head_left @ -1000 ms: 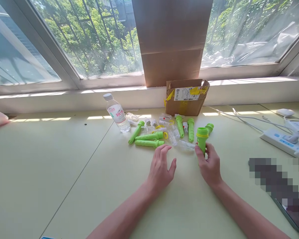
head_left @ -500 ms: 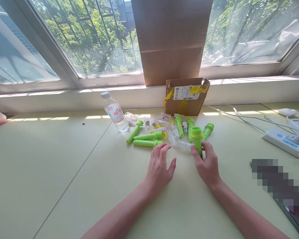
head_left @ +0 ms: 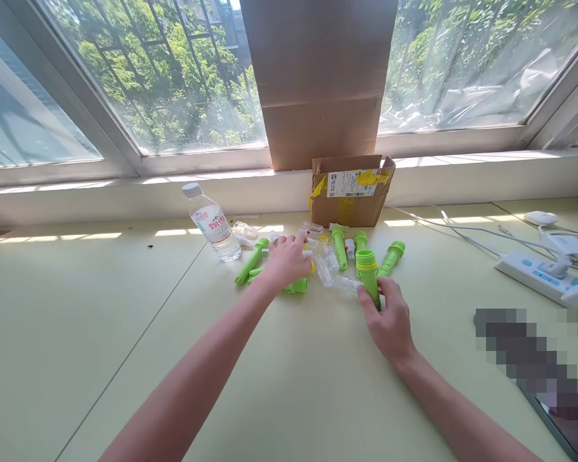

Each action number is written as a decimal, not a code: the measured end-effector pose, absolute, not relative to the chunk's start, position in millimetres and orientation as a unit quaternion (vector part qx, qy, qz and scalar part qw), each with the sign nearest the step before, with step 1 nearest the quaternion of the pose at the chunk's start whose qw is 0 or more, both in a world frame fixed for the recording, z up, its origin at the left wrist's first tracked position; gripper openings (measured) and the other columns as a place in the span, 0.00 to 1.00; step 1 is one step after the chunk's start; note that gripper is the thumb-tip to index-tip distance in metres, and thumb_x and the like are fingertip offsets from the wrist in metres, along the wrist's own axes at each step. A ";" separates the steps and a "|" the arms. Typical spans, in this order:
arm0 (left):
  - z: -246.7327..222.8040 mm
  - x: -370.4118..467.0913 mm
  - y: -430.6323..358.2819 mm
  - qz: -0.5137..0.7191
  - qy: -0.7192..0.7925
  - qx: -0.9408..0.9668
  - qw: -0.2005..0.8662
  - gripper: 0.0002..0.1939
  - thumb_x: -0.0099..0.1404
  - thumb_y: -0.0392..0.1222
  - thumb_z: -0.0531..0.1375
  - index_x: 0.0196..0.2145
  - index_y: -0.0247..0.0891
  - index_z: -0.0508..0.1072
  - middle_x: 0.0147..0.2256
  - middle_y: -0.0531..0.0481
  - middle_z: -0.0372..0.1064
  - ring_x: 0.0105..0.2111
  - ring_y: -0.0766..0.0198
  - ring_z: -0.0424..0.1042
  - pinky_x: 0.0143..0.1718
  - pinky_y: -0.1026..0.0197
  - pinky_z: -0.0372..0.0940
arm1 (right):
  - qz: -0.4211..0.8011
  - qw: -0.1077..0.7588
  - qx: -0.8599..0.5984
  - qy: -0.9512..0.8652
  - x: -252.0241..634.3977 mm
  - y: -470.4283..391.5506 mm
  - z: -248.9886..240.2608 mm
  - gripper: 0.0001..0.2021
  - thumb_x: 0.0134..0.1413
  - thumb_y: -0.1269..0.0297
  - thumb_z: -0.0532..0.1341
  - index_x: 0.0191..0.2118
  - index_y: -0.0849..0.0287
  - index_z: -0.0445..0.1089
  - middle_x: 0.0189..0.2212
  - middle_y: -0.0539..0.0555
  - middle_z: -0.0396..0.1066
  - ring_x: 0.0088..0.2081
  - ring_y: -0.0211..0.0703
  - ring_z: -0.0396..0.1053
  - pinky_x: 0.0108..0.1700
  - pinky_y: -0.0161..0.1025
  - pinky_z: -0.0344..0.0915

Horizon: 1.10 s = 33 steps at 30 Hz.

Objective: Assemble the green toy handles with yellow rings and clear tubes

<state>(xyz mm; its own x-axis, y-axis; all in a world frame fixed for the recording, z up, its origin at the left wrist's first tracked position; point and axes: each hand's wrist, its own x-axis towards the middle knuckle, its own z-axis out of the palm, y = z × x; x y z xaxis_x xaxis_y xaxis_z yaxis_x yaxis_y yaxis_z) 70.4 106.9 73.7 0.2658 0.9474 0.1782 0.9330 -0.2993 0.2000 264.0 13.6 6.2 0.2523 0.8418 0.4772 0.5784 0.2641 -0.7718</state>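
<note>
right hand (head_left: 388,321) pinching green tube (head_left: 367,274) low between thumb and fingers, threaded mouth up, seemingly to keep rim unobstructed; left hand (head_left: 286,263) over pile, fingertips hidden, no telling its grip; clear tubes (head_left: 324,271) between hands; cardboard box (head_left: 349,210) behind.

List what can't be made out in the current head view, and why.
Head view:
What, if anything, the left hand grips: hidden by the hand itself.
Lower end of the green tube: partly covered by the right hand.
Dark object: pixelated, cut off at lower right.
Print on box label: too small.
</note>
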 end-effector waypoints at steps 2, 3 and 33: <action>74.0 72.5 113.8 0.105 0.601 0.790 0.060 0.15 0.61 0.40 0.50 0.46 0.40 0.64 0.43 0.43 0.68 0.48 0.50 0.63 0.50 0.43 0.53 | 0.132 0.521 -0.591 -0.601 263.4 13.8 6.8 0.08 0.55 0.57 0.57 0.35 0.55 0.62 0.32 0.51 0.64 0.37 0.45 0.62 0.39 0.42 0.61; 73.9 73.3 117.3 0.095 0.605 0.787 0.078 0.14 0.61 0.40 0.50 0.46 0.40 0.64 0.43 0.44 0.68 0.48 0.50 0.63 0.50 0.43 0.54 | 0.136 0.520 -0.591 -0.601 263.1 13.9 7.1 0.07 0.55 0.57 0.57 0.35 0.55 0.62 0.32 0.51 0.64 0.37 0.45 0.62 0.39 0.42 0.61; 95.5 71.9 143.7 0.048 0.570 0.820 0.006 0.09 0.57 0.34 0.55 0.35 0.41 0.72 0.36 0.47 0.73 0.43 0.53 0.69 0.51 0.48 0.54 | 0.137 0.523 -0.597 -0.593 263.2 12.3 6.7 0.08 0.55 0.57 0.57 0.36 0.55 0.63 0.31 0.52 0.65 0.36 0.46 0.63 0.37 0.42 0.62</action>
